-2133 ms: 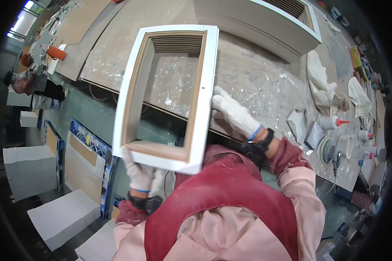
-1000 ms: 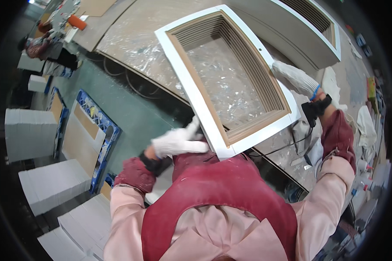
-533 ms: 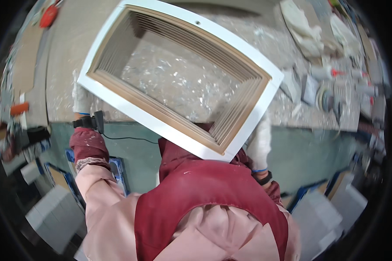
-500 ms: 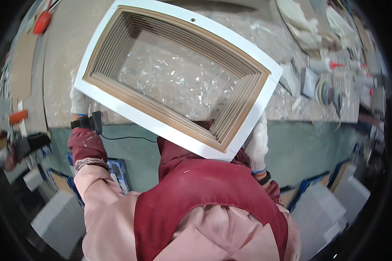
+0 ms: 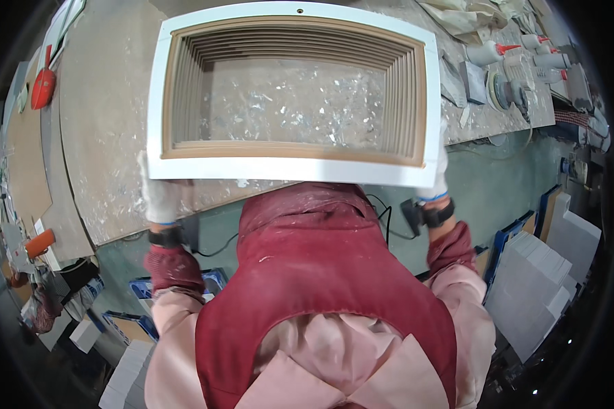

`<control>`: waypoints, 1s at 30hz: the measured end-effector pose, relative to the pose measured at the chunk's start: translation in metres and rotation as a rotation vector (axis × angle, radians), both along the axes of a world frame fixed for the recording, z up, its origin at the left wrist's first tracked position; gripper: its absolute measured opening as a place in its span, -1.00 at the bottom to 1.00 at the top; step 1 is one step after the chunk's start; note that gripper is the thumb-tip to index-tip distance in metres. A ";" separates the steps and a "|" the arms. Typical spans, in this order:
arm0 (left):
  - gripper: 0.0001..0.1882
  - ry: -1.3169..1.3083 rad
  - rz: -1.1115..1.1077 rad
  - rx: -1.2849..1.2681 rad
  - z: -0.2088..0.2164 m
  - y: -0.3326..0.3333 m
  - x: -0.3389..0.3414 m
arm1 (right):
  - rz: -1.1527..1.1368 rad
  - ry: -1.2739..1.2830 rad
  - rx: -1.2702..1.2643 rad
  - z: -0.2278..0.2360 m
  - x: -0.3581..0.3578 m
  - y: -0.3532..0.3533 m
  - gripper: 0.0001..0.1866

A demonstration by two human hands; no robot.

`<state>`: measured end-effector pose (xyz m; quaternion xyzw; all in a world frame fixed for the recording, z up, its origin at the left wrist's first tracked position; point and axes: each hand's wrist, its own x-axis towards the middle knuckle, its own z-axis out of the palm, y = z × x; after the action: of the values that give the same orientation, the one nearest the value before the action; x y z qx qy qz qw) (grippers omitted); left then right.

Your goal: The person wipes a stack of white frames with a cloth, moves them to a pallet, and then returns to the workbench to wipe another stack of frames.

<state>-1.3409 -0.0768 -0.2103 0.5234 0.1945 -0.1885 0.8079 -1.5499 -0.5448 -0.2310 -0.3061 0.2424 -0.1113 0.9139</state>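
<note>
My left hand (image 5: 160,198) clamped on white frame (image 5: 293,167) lower-left corner, right hand (image 5: 438,183) gripping lower-right corner (both gloved), frame above bench (image 5: 109,136) near edge

A long workbench (image 5: 102,136), its brown top speckled with white flecks, ran across the upper part of the view. Below the workbench lay a grey-green floor (image 5: 498,177). Stacked pale slabs (image 5: 546,286) stood on that floor, right of the workbench, and more stood lower left.
</note>
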 end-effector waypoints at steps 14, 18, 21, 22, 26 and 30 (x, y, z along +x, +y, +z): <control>-0.19 -0.126 -0.263 -0.495 0.052 -0.045 0.093 | 0.022 0.140 -0.168 -0.015 0.049 -0.088 -0.49; -0.19 -0.426 -0.451 0.208 0.046 -0.069 0.175 | -0.037 0.209 -0.124 -0.009 0.058 -0.091 -0.50; -0.30 -0.218 -0.356 0.429 0.038 -0.101 0.173 | -0.017 0.240 -0.201 0.005 0.066 -0.089 -0.52; -0.33 -0.220 -0.329 0.481 0.042 -0.109 0.169 | -0.039 0.249 -0.197 0.006 0.064 -0.089 -0.52; -0.39 -0.195 -0.320 0.404 0.040 -0.108 0.165 | -0.003 0.155 -0.176 0.003 0.051 -0.085 -0.54; -0.40 -0.173 -0.343 0.338 0.038 -0.104 0.168 | 0.082 0.073 -0.782 -0.027 0.027 -0.077 -0.56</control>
<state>-1.1732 -0.1811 -0.1724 0.6907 0.0617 -0.2418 0.6787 -1.5233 -0.6220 -0.2583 -0.6444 0.2014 -0.1477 0.7227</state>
